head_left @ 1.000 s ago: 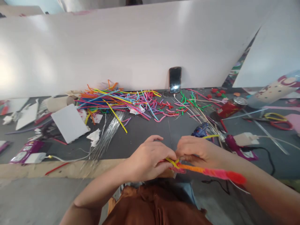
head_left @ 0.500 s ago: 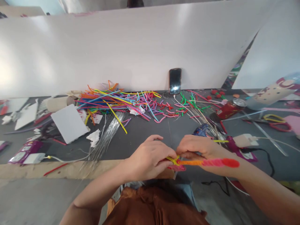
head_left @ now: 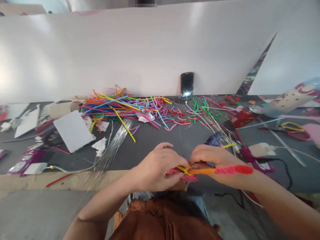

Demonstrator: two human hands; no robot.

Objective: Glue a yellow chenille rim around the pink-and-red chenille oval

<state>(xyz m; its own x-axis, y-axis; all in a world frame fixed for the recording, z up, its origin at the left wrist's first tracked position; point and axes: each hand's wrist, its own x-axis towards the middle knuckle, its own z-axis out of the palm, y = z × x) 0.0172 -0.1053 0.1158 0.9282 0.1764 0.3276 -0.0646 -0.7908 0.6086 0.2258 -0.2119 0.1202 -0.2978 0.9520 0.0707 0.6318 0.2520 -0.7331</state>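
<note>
Close to the table's front edge, my left hand (head_left: pixel 160 168) is closed around a pink fuzzy piece (head_left: pixel 189 177) made of pipe cleaner. From it a fuzzy stem (head_left: pixel 222 170) points right, orange, then pink, with a red tip. A yellow pipe cleaner (head_left: pixel 183 169) crosses the base of the stem. My right hand (head_left: pixel 212 156) pinches at this crossing, its fingertips almost touching those of my left hand. A yellow end shows past the back of my right hand, probably of the same pipe cleaner. The fingertips are partly hidden.
Behind my hands lies a heap of coloured pipe cleaners (head_left: pixel 112 105), with thin wires (head_left: pixel 112 146) in front. A phone (head_left: pixel 187 86) leans on the white board (head_left: pixel 150 50). Rightward are a red can (head_left: pixel 246 116), scissors (head_left: pixel 295 131) and a glue gun (head_left: pixel 214 138). A white card (head_left: pixel 73 131) lies left.
The yellow end beyond my right hand has tilted upward and shifted left. More of the pink piece shows under my left fingers. Both hands stay nearly in place.
</note>
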